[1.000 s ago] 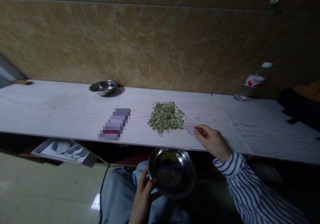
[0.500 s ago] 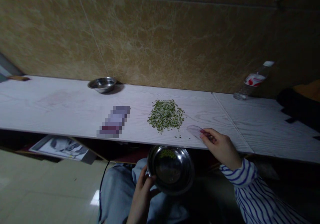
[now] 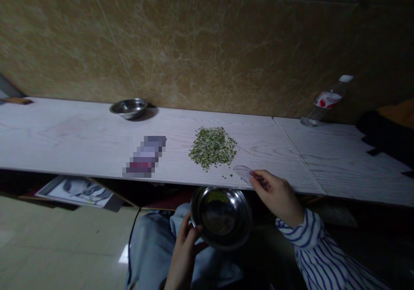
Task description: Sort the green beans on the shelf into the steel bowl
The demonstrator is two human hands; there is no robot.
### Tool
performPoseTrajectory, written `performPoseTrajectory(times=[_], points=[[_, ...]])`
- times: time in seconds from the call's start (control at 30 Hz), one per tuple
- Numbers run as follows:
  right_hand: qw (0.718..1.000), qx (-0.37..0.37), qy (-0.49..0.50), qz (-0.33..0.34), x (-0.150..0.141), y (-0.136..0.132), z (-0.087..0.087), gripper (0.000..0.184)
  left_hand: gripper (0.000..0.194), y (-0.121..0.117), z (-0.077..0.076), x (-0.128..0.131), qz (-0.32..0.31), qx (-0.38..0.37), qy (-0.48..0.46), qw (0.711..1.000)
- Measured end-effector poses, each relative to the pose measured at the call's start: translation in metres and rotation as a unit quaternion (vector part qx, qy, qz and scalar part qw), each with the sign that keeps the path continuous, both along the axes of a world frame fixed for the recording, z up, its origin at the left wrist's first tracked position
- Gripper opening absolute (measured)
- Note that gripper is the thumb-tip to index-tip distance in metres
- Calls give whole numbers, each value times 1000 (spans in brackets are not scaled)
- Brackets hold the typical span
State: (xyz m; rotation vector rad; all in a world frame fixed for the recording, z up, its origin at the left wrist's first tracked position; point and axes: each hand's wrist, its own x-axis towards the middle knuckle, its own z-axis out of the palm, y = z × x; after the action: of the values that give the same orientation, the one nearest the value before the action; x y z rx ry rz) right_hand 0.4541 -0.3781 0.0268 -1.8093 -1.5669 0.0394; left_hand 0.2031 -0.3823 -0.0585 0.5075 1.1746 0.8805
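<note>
Nearest, the left hand [image 3: 186, 249] has its fingers closed on the rim of the large metal bowl [image 3: 221, 234], held over the lap just below the worktop's front edge, with some green bits [image 3: 217, 196] inside. To the right, the right hand [image 3: 278, 193] pinches a clear plastic piece [image 3: 243, 172] between its fingers, near the worktop's front edge. Just beyond that piece, loose green pieces [image 3: 212, 148] lie spread on the worktop [image 3: 80, 139]. A pixelated object [image 3: 145, 157] lies left of them. Farther back, near the wall, stand a small metal bowl [image 3: 128, 108] and a clear bottle [image 3: 326, 101].
</note>
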Motion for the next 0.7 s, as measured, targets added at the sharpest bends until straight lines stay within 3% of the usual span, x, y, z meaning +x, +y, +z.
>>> performPoseTrajectory(times=[0.43, 0.7], points=[[1000, -13, -24, 8, 4, 14, 2, 20, 64, 0, 2, 1, -7, -5, 2, 1000], [998, -46, -27, 34, 9, 8, 3, 19, 66, 0, 4, 0, -12, -8, 2, 1000]])
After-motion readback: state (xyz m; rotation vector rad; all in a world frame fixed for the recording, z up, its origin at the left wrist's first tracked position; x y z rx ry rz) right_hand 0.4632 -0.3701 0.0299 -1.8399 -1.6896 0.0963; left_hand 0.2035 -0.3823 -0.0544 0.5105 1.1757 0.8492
